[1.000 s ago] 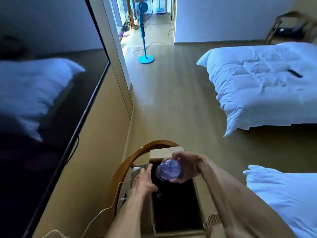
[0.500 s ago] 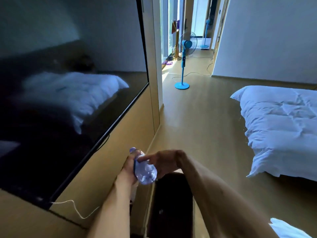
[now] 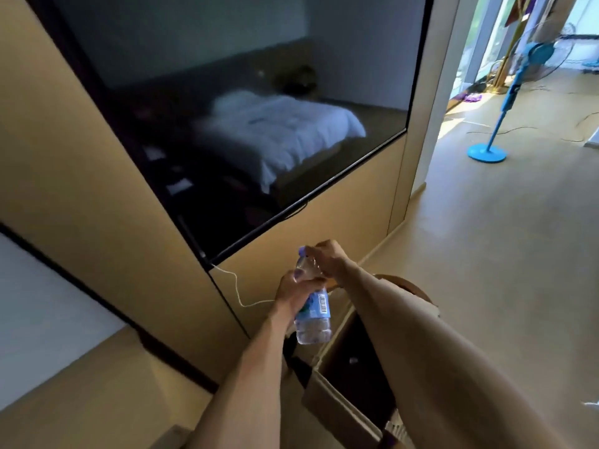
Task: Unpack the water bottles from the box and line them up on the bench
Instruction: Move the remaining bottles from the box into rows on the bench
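Note:
A clear plastic water bottle [image 3: 313, 322] with a blue label and a pale purple cap is held upright above the open cardboard box [image 3: 337, 413]. My left hand [image 3: 293, 291] grips the bottle round its upper body. My right hand [image 3: 327, 259] is curled at the bottle's neck, just below the cap. The box stands on a chair with a curved wooden back [image 3: 410, 288]; its inside is dark, with one small pale object barely showing. The bench is not identifiable in this view.
A large dark wall-mounted TV [image 3: 227, 124] fills the wall ahead, reflecting a white bed. A thin white cable [image 3: 238, 293] hangs below it. A blue standing fan [image 3: 489, 150] stands on the wooden floor at the right. A pale surface [image 3: 39, 319] sits at the left.
The view has swung left and up, from the floor and bed to the TV wall. The bottle has risen out of the box and turned upright, with both hands now on it.

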`<move>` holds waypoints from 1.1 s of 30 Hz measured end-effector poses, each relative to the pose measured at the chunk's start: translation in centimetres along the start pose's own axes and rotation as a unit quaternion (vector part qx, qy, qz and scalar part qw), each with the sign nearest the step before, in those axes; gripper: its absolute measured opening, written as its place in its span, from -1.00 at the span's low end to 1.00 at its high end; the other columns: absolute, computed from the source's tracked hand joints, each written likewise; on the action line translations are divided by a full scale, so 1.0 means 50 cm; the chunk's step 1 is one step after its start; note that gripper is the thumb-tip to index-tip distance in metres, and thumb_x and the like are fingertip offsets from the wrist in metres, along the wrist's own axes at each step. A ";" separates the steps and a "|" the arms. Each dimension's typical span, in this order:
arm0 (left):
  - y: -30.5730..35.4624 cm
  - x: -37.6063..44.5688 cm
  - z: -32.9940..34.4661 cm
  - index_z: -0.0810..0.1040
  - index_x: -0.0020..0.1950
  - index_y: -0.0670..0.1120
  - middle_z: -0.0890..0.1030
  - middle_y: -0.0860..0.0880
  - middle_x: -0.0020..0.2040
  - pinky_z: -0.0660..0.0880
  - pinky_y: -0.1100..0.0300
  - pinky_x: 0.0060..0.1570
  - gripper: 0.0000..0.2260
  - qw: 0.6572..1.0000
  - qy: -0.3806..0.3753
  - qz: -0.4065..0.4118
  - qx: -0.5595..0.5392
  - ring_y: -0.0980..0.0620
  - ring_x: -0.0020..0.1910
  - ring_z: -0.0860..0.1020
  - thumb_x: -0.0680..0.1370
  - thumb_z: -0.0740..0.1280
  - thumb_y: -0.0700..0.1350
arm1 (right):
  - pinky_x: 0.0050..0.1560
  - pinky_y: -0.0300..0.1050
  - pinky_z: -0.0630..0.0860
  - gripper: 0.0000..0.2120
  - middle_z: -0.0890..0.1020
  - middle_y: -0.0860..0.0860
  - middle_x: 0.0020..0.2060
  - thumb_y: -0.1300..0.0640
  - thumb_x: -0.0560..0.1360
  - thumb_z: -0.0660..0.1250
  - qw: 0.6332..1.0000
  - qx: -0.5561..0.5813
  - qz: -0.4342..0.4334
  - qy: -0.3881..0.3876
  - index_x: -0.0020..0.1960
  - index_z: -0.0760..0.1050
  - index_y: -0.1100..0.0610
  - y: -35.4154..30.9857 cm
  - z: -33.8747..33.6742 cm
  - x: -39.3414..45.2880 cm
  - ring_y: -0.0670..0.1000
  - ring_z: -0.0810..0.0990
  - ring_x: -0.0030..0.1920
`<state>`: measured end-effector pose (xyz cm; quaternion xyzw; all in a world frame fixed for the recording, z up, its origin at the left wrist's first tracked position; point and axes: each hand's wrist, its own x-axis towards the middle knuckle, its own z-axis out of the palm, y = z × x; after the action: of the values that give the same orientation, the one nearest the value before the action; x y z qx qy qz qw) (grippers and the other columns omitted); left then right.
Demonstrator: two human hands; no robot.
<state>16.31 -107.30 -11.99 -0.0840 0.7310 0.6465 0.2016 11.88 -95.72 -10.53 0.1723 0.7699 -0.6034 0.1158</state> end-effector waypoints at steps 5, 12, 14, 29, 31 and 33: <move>-0.015 -0.028 -0.047 0.60 -0.10 -0.15 0.69 -0.15 -0.18 0.57 0.10 -0.18 -0.85 0.997 0.034 0.022 0.062 -0.11 -0.17 0.65 0.38 0.49 -0.25 | -0.44 -0.30 0.49 -0.83 0.62 0.08 -0.23 0.11 0.54 0.30 0.999 -0.002 -0.003 -0.044 0.03 0.50 0.21 -0.011 0.094 -0.008 0.01 0.61 -0.30; -0.053 -0.088 -0.152 0.49 0.27 -0.11 0.60 -0.22 0.17 0.51 0.03 -0.07 -0.45 0.969 -0.024 -0.119 -0.215 -0.15 0.03 0.61 0.59 0.06 0.30 | -0.11 0.04 0.54 -0.77 0.61 0.20 -0.24 0.27 0.45 0.26 0.998 0.049 -0.027 0.012 -0.38 0.46 0.20 -0.072 0.112 -0.011 0.13 0.56 -0.22; -0.078 -0.113 -0.178 0.50 0.32 -0.18 0.55 -0.32 0.24 0.49 0.04 -0.10 -0.28 0.953 -0.089 -0.168 -0.234 -0.21 0.03 0.61 0.56 -0.01 0.39 | -0.14 0.01 0.50 -0.72 0.60 0.19 -0.32 0.27 0.45 0.27 0.993 0.121 -0.012 -0.010 -0.44 0.53 0.20 -0.087 0.115 -0.031 0.13 0.54 -0.28; -0.064 -0.189 -0.204 0.63 0.17 -0.20 0.62 -0.28 0.01 0.57 0.09 -0.26 -0.47 0.953 -0.113 -0.013 -0.281 -0.19 -0.12 0.61 0.52 0.27 0.24 | -0.08 0.01 0.59 -0.65 0.64 0.10 -0.31 -0.06 0.54 0.28 0.990 0.066 -0.125 0.009 -0.29 0.54 0.16 -0.175 0.156 -0.170 0.10 0.62 -0.27; -0.055 -0.204 -0.198 0.58 0.24 -0.17 0.61 -0.25 0.07 0.57 0.09 -0.23 -0.47 0.954 -0.126 0.005 -0.271 -0.16 -0.08 0.61 0.50 0.32 0.22 | -0.17 -0.04 0.60 -0.60 0.62 0.03 -0.44 -0.09 0.52 0.29 0.988 0.072 -0.134 0.020 -0.41 0.50 0.11 -0.177 0.161 -0.183 0.04 0.61 -0.37; -0.053 -0.217 -0.192 0.55 0.28 -0.17 0.59 -0.23 0.08 0.55 0.11 -0.23 -0.39 0.947 -0.132 0.000 -0.293 -0.14 -0.07 0.58 0.46 0.34 0.28 | -0.30 -0.11 0.59 -0.59 0.61 0.04 -0.49 -0.05 0.52 0.30 0.983 0.114 -0.140 0.029 -0.43 0.51 0.14 -0.181 0.160 -0.193 0.00 0.58 -0.46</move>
<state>25.38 -118.58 -9.24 -0.0533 0.4764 0.8375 0.2623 16.80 -106.62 -0.69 0.0929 0.7154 -0.6924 -0.0128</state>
